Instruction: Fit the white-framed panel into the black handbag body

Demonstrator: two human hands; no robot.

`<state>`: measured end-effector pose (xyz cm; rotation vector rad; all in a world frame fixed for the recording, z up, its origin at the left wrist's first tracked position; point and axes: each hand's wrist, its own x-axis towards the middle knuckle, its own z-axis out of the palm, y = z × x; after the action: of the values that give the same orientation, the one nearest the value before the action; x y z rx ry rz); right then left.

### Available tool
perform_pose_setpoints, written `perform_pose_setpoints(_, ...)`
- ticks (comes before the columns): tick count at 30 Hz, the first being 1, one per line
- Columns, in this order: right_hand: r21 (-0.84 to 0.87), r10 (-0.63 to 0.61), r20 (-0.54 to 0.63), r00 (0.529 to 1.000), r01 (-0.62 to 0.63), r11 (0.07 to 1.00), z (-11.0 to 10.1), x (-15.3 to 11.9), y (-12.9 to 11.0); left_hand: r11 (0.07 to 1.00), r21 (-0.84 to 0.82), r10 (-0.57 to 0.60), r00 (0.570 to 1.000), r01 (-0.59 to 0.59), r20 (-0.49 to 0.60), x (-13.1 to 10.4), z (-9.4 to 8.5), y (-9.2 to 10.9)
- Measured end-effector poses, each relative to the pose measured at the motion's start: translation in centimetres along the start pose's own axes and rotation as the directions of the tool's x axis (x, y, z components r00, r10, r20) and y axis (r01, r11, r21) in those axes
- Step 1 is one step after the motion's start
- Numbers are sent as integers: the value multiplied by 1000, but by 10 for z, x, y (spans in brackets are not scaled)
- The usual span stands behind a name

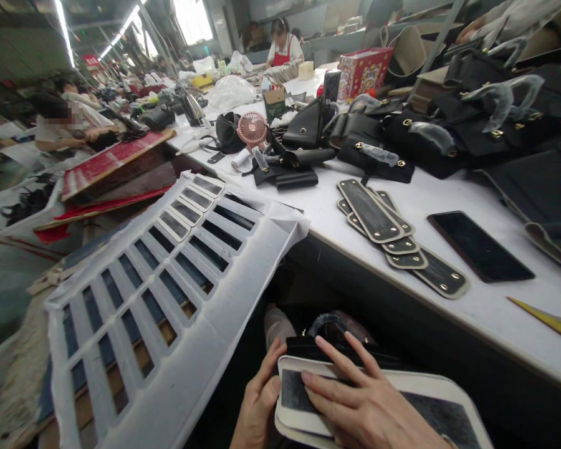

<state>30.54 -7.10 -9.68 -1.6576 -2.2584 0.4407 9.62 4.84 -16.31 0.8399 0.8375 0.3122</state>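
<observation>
A black handbag (292,344) with a plastic-wrapped handle lies in front of me at the bottom of the view. On its near face is a cream-edged panel (442,411) with a dark rectangular middle. My left hand (257,399) holds the left end of the bag, its thumb bent beside the panel's corner. Flat across the panel lies my right hand (355,390), fingers spread and fingertips on the dark middle. Similar dark panels (374,209) with cream edges and gold studs are stacked on the white table (318,199).
A white slotted rack (243,324) stands at left, with several small cream-edged pieces (187,212) at its far end. A phone (479,243) and a yellow triangular ruler (546,321) lie on the table. Behind are black bags (383,156), a pink fan (252,128) and seated people.
</observation>
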Motion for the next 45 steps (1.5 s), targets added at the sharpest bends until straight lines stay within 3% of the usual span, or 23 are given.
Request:
perform_pose_setpoints(3,-121,-58,-97,994,46,992,6,-1,4,970,212,121,993,-118,-1,-1,-3,3)
perform_pose_setpoints(12,-332,-166,-186,968,97,938,2,2,8,912,382,144,989,-148,37,-4,2,12)
perform_pose_setpoints(16,-363,-177,-185,967,100,926,-2,4,9,941,322,98,995,-104,37,-4,4,12)
perform_pose_setpoints(22,-408,-157,-215,964,57,911,0,2,12,996,88,-6,1000,5,15,-5,10,5)
perform_pose_setpoints(27,-342,-99,-208,973,22,939,1,2,11,993,113,-7,997,16,-75,-7,6,3)
perform_pose_setpoints(36,-254,-56,-108,993,26,967,-17,9,2,999,45,9,999,-10,34,-6,6,2)
perform_pose_setpoints(41,-235,-58,-115,992,30,971,-12,7,3,994,-89,-53,994,62,101,-5,7,3)
perform_pose_setpoints(45,-230,-53,-129,990,23,973,-5,4,5,998,-47,-32,993,38,115,-3,6,6)
